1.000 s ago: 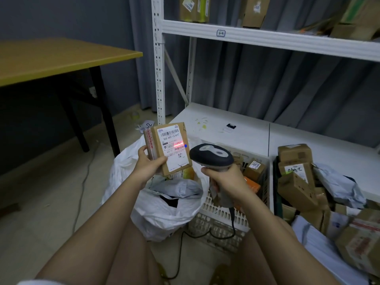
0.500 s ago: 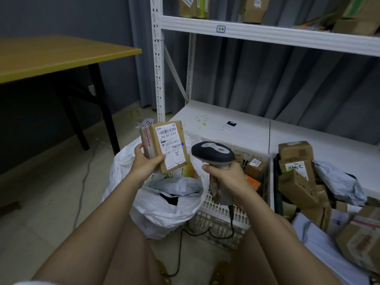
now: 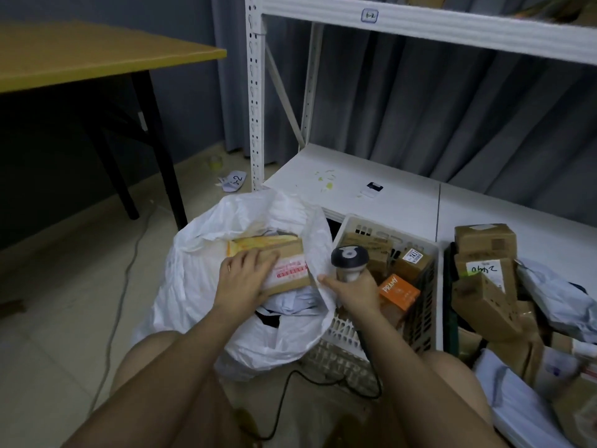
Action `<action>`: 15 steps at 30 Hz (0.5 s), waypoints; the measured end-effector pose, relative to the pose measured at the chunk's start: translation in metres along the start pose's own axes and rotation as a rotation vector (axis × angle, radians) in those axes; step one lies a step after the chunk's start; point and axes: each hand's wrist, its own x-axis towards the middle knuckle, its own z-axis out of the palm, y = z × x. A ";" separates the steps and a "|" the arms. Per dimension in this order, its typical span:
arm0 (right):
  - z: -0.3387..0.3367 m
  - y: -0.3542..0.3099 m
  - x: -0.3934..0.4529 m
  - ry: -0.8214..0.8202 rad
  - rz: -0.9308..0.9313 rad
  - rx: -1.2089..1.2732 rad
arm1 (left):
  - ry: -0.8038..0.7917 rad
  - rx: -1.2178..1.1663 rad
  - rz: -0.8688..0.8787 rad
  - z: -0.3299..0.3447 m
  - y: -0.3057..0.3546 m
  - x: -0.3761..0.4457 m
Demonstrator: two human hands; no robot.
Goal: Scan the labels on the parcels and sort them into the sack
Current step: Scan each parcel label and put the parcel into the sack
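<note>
A white plastic sack (image 3: 200, 286) stands open on the floor in front of me. My left hand (image 3: 245, 276) lies on top of a small cardboard parcel (image 3: 287, 270) with red-printed tape, inside the sack's mouth, fingers curled over its left end. Under it lie a yellow parcel (image 3: 258, 245) and grey mailers. My right hand (image 3: 352, 291) grips the handle of a black-and-grey barcode scanner (image 3: 349, 258), its head up, just right of the sack's rim. The scanner's cable (image 3: 323, 381) trails to the floor.
A white plastic crate (image 3: 426, 318) with several boxed parcels, one orange (image 3: 399, 291), stands right of the sack. More cardboard boxes and grey mailers (image 3: 555, 292) pile at the right. A white shelf rack (image 3: 387, 195) is behind; a yellow table (image 3: 80, 56) stands at the left.
My left hand has lowered the parcel from scanning height down into the sack, label side turned away. The scanner has dropped slightly, and my head has tilted down.
</note>
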 end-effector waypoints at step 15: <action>-0.020 -0.004 0.001 0.056 -0.014 0.352 | -0.362 0.113 -0.070 0.068 -0.011 0.013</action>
